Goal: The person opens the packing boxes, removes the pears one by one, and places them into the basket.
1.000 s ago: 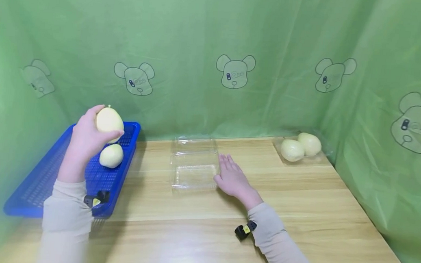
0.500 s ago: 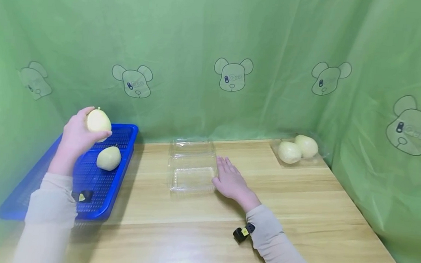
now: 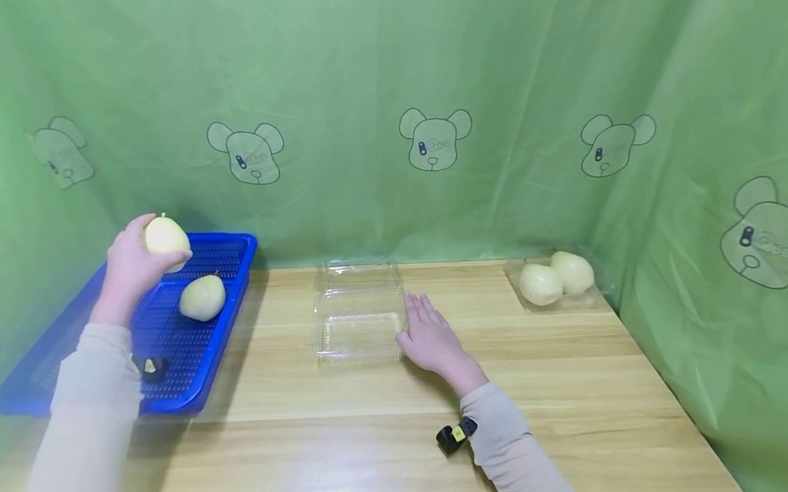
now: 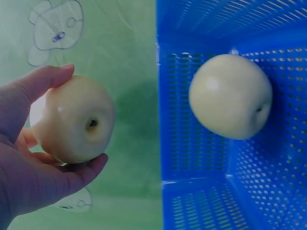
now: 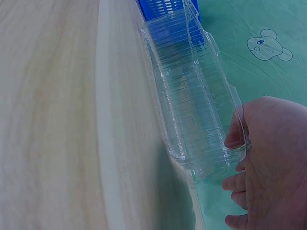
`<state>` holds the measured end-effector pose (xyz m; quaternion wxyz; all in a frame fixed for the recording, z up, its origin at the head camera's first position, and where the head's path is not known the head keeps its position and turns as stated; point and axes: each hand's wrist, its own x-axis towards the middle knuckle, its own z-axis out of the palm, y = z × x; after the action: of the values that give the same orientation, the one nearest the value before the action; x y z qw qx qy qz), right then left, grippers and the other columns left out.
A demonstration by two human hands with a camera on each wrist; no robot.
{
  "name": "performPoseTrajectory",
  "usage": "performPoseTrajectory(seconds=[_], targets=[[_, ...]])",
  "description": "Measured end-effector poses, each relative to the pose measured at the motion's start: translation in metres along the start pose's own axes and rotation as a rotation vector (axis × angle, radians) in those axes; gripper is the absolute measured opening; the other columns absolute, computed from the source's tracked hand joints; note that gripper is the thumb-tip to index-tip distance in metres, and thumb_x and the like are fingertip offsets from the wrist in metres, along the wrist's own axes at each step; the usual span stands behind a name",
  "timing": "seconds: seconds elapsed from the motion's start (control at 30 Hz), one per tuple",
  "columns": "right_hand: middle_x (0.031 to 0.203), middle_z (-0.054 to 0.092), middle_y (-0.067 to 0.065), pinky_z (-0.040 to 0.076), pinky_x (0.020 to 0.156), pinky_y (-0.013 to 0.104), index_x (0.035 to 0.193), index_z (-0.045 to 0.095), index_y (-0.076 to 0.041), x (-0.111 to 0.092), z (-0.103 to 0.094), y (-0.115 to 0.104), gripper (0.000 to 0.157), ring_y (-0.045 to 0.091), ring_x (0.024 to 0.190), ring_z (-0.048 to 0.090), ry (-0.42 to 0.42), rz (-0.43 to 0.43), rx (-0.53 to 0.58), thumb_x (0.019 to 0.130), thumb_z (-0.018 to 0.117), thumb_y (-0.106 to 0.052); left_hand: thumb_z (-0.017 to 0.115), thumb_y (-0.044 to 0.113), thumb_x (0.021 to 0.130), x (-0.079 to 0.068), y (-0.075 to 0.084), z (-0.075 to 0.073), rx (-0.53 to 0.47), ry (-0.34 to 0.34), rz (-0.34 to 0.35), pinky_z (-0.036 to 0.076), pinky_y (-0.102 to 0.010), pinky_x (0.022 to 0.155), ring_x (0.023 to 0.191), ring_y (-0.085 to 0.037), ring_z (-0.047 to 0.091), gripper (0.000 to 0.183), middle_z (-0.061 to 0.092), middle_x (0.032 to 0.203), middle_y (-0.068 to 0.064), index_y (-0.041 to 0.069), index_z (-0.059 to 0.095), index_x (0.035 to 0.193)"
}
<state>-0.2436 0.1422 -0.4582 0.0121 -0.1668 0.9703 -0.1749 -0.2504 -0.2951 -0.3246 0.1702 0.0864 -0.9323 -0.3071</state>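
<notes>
My left hand [image 3: 130, 262] grips a pale yellow pear [image 3: 166, 242] above the blue basket [image 3: 250, 266], fingers and thumb curled round its sides. The pear's stem points up in the head view; the left wrist view shows its dimpled end. A second pear [image 3: 202, 298] lies in the basket, near its right wall. At the table's middle sits an open clear plastic clamshell box [image 3: 360, 335] with nothing inside. Against its right end rests my right hand [image 3: 434, 342], fingers straight. In the right wrist view the thumb [image 5: 236, 132] lies at the clear rim.
Two pears [image 3: 556, 280] sit in a clear plastic package at the back right of the wooden table [image 3: 379, 458]. A green curtain [image 3: 338, 59] with bear-head prints closes off the back and sides. Black wrist cameras are strapped to both sleeves.
My left hand has carried the pear leftward and slightly lower over the basket. The right hand stays by the clamshell box. The head view has shifted slightly.
</notes>
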Motion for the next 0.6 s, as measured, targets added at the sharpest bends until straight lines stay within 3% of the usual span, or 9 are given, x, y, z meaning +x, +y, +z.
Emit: performPoseTrajectory(seconds=[0.33, 0.6], targets=[[0.151, 0.007, 0.008, 0.013, 0.113, 0.046, 0.144, 0.006, -0.006, 0.001, 0.002, -0.001, 0.067, 0.029, 0.14, 0.006, -0.009, -0.002, 0.001, 0.091, 0.035, -0.036, 0.068, 0.031, 0.074, 0.007, -0.026, 0.009, -0.062, 0.05, -0.091, 0.03, -0.06, 0.094, 0.119, -0.047, 0.033, 0.085, 0.035, 0.136, -0.027, 0.01, 0.021, 0.142], [0.152, 0.007, 0.007, 0.013, 0.114, 0.046, 0.144, 0.007, -0.007, 0.001, 0.001, 0.0, 0.067, 0.029, 0.14, 0.007, -0.005, 0.004, 0.008, 0.091, 0.036, -0.036, 0.067, 0.035, 0.075, 0.014, -0.046, 0.017, -0.049, 0.016, -0.149, 0.03, -0.059, 0.095, 0.12, -0.048, 0.032, 0.087, 0.035, 0.136, -0.028, 0.008, 0.02, 0.142]])
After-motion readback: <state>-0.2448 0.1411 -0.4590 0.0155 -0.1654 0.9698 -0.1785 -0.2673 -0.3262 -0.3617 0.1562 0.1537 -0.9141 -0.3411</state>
